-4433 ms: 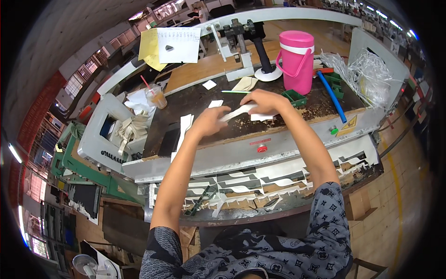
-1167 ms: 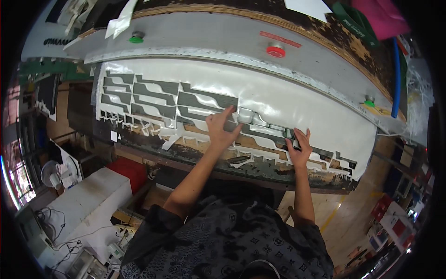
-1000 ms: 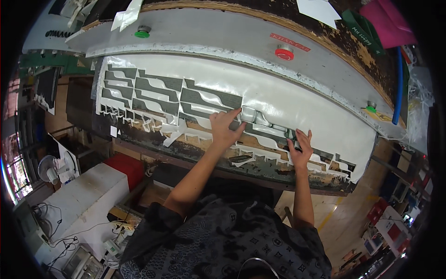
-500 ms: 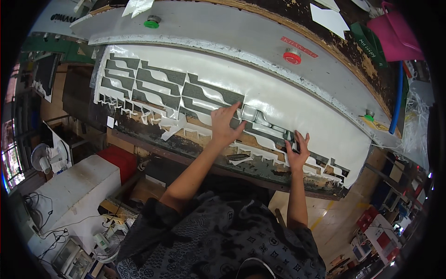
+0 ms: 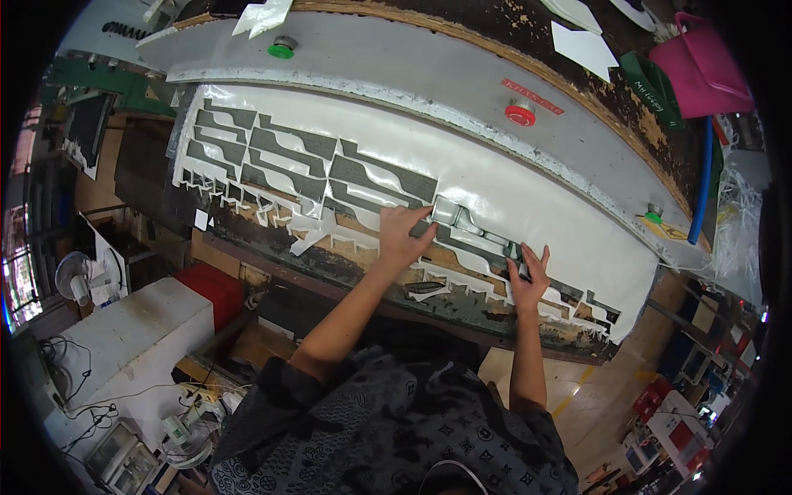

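Head view: two bare hands meet one metal frame (image 5: 473, 228), a narrow, shiny outline with a squarish left end and a curving middle, lying flat between them on one glossy white sheet (image 5: 569, 235). At the frame's left end, the left hand (image 5: 403, 236) has its thumb and forefinger parted, both tips against the metal; the right hand (image 5: 529, 283), thumb and forefinger less widely spread, touches the darker right end. Whether either squeezes the frame or merely steadies it, I cannot tell. Left of the frame, rows of S-curved openings in the sheet expose a dark grey surface, and thin, jagged offcuts (image 5: 342, 242) fringe its near edge. One dark, leaf-shaped object (image 5: 424, 288) lies just below the hands. Beyond the sheet runs one scuffed grey metal beam (image 5: 404, 78), bearing one red button (image 5: 520, 114) and two green buttons (image 5: 281, 50). Farther right come one blue handle (image 5: 701, 181), one dark green tray (image 5: 650, 87) and one smooth pink container (image 5: 703, 73).
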{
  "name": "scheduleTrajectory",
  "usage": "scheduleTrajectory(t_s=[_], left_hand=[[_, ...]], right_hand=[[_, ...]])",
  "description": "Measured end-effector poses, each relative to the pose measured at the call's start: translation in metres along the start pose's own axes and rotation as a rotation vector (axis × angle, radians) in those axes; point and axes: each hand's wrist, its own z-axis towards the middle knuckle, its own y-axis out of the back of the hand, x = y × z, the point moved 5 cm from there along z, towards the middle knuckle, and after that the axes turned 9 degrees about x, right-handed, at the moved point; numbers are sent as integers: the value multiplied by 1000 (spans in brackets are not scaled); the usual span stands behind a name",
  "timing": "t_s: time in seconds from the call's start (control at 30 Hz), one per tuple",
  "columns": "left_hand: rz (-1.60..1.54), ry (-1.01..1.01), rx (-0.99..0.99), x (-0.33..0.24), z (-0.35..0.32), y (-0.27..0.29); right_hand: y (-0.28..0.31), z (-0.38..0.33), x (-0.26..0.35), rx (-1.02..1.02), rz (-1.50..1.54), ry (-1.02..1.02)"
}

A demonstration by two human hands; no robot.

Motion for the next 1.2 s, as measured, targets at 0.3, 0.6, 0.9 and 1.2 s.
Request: scheduleTrajectory(t_s=[0.3, 0.6, 0.9, 1.2], left_hand=[[34, -12, 33, -7, 4, 6], [-81, 0, 502, -46, -77, 26], [44, -182, 642, -70, -135, 33], [121, -241, 489, -70, -146, 35]], right_hand=[[-2, 0, 0, -18, -6, -2], [25, -12, 34, -92, 175, -68], [118, -11, 57, -152, 107, -7], [182, 2, 35, -66, 232, -243]])
